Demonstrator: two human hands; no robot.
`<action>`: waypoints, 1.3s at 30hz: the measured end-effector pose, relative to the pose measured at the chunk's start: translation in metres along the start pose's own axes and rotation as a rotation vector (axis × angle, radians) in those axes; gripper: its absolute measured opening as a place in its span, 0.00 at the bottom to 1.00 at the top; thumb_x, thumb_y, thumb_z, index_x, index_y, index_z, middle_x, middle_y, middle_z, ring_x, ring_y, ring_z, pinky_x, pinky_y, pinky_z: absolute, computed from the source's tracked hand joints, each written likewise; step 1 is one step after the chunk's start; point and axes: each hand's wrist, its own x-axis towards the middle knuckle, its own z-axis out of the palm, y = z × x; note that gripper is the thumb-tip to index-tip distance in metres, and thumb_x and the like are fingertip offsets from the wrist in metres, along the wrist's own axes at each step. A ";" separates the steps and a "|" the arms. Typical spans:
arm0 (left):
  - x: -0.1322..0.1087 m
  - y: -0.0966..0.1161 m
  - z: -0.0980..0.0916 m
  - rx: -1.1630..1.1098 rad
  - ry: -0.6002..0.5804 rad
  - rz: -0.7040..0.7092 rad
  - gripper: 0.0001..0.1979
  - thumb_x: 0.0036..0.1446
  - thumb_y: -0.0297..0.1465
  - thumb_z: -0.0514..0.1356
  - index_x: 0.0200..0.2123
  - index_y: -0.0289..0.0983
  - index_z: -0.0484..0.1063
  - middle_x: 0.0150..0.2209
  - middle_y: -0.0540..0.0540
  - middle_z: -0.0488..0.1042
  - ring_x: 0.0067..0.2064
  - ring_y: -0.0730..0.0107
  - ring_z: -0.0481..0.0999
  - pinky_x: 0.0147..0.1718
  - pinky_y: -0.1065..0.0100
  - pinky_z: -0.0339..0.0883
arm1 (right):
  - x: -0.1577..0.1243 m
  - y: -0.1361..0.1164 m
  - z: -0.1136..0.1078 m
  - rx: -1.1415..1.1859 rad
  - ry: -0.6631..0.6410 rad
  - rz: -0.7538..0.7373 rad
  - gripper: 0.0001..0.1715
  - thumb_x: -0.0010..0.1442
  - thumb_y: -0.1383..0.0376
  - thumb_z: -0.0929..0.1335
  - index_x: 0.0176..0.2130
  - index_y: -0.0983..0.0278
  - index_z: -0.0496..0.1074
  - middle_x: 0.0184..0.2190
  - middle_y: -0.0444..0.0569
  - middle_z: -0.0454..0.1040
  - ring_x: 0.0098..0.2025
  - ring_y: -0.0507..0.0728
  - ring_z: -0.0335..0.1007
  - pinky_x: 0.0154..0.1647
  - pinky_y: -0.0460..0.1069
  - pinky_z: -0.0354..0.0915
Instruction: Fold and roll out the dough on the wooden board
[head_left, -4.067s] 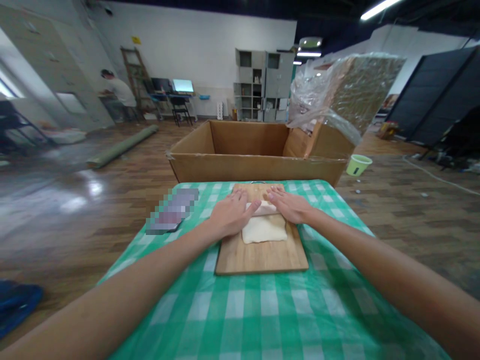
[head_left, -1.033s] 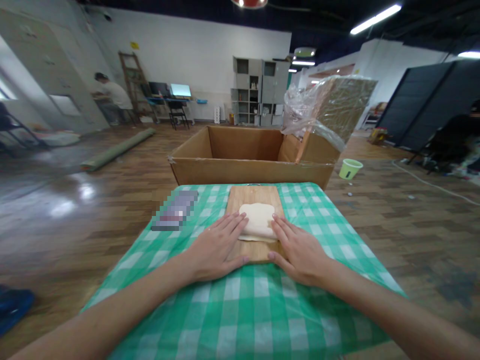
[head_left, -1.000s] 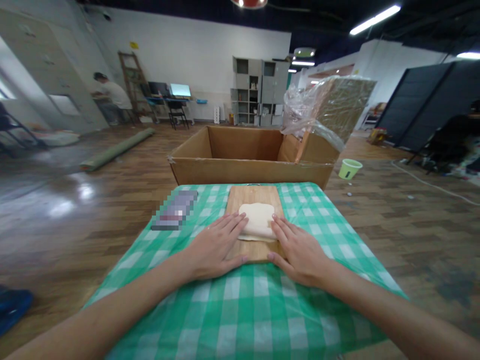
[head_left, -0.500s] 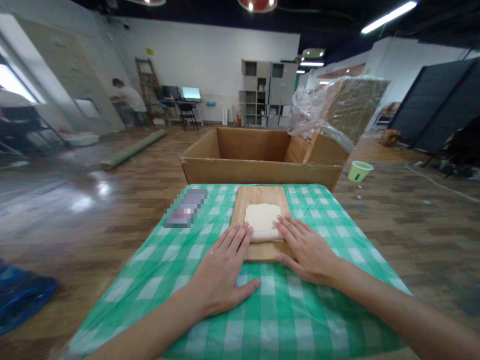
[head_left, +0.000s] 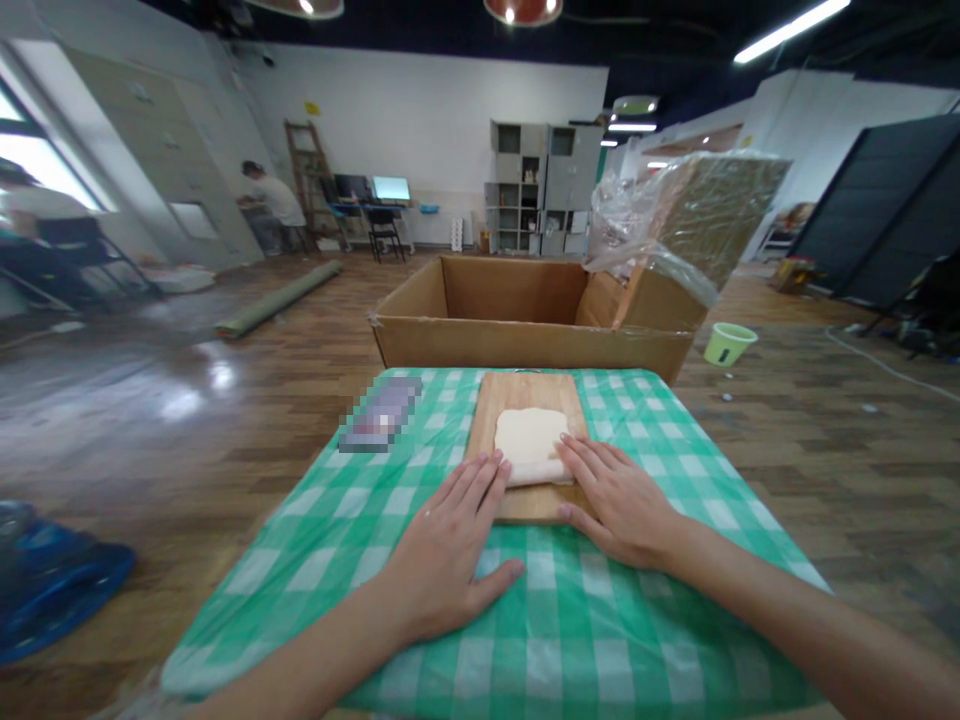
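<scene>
A flat sheet of pale dough (head_left: 531,436) lies on a wooden cutting board (head_left: 528,390), its near edge folded into a thick roll. My left hand (head_left: 454,545) has its fingertips on the left end of that roll, fingers stretched out and the thumb spread over the cloth. At the right end, my right hand (head_left: 619,500) touches the dough with outstretched fingertips, its thumb at the board's near right part. Neither hand grips anything. Under the board is a green-and-white checked tablecloth (head_left: 540,640).
A pixelated flat object (head_left: 381,414) lies on the cloth at the left. Beyond the table stands a large open cardboard box (head_left: 525,342) with a plastic-wrapped piece (head_left: 720,220) in it. A green bucket (head_left: 729,344) is on the floor. Two people sit in the left background.
The whole view has shifted slightly, so the scene sits a little further right. Both hands stay on the dough's near roll, with hardly any visible movement.
</scene>
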 end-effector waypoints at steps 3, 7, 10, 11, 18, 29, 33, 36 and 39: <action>0.014 -0.018 -0.005 -0.023 -0.024 -0.006 0.41 0.71 0.51 0.50 0.76 0.34 0.45 0.75 0.37 0.53 0.76 0.53 0.52 0.74 0.50 0.45 | 0.011 0.006 0.000 0.034 -0.008 0.017 0.40 0.76 0.47 0.55 0.71 0.71 0.60 0.71 0.63 0.62 0.72 0.68 0.57 0.71 0.65 0.57; 0.051 -0.048 -0.004 -0.072 -0.085 -0.068 0.37 0.74 0.50 0.42 0.74 0.30 0.52 0.74 0.34 0.56 0.76 0.54 0.52 0.73 0.48 0.46 | 0.039 0.025 0.001 0.057 -0.024 0.037 0.39 0.77 0.48 0.51 0.71 0.69 0.62 0.71 0.60 0.61 0.74 0.66 0.53 0.72 0.64 0.55; 0.084 -0.069 0.000 -0.117 -0.195 -0.128 0.35 0.75 0.45 0.36 0.72 0.29 0.57 0.73 0.33 0.57 0.75 0.56 0.54 0.73 0.50 0.47 | 0.067 0.041 0.006 0.028 -0.042 0.044 0.40 0.77 0.50 0.49 0.69 0.70 0.64 0.71 0.60 0.62 0.75 0.66 0.51 0.74 0.64 0.52; 0.093 -0.074 0.002 -0.123 -0.227 -0.128 0.33 0.76 0.43 0.35 0.70 0.29 0.60 0.73 0.33 0.57 0.75 0.56 0.54 0.72 0.50 0.48 | 0.075 0.046 0.008 0.014 -0.052 0.032 0.40 0.77 0.50 0.48 0.69 0.71 0.65 0.70 0.61 0.63 0.75 0.65 0.51 0.74 0.64 0.51; 0.079 -0.060 0.003 -0.122 -0.168 -0.148 0.37 0.74 0.50 0.37 0.71 0.29 0.58 0.73 0.32 0.57 0.75 0.53 0.54 0.72 0.49 0.49 | 0.072 0.040 0.008 0.030 -0.053 0.065 0.44 0.76 0.46 0.49 0.70 0.74 0.62 0.71 0.63 0.61 0.74 0.69 0.53 0.73 0.64 0.54; 0.009 0.000 -0.008 -0.006 -0.066 0.000 0.53 0.64 0.60 0.54 0.76 0.29 0.41 0.75 0.30 0.49 0.75 0.43 0.51 0.71 0.46 0.53 | 0.000 0.002 -0.005 0.051 -0.006 -0.006 0.47 0.73 0.42 0.58 0.74 0.71 0.52 0.75 0.62 0.52 0.76 0.68 0.45 0.76 0.66 0.47; -0.003 0.008 -0.003 0.004 -0.026 0.015 0.53 0.64 0.59 0.55 0.77 0.32 0.37 0.76 0.32 0.46 0.76 0.42 0.50 0.71 0.46 0.53 | -0.009 -0.003 -0.005 0.044 0.012 -0.016 0.50 0.71 0.40 0.59 0.75 0.69 0.50 0.75 0.62 0.50 0.77 0.70 0.42 0.75 0.68 0.47; -0.003 0.006 -0.003 0.003 -0.014 0.007 0.50 0.66 0.57 0.54 0.77 0.34 0.38 0.76 0.33 0.47 0.76 0.44 0.50 0.71 0.46 0.53 | -0.008 -0.003 -0.007 0.055 0.014 -0.018 0.49 0.71 0.41 0.59 0.75 0.69 0.50 0.75 0.62 0.52 0.77 0.69 0.45 0.75 0.67 0.48; 0.013 -0.006 -0.004 -0.010 -0.042 -0.041 0.45 0.69 0.54 0.50 0.76 0.32 0.43 0.75 0.32 0.50 0.76 0.48 0.52 0.71 0.48 0.53 | 0.007 0.003 -0.008 0.059 -0.008 -0.001 0.48 0.72 0.41 0.57 0.74 0.71 0.53 0.74 0.64 0.55 0.75 0.69 0.49 0.75 0.65 0.50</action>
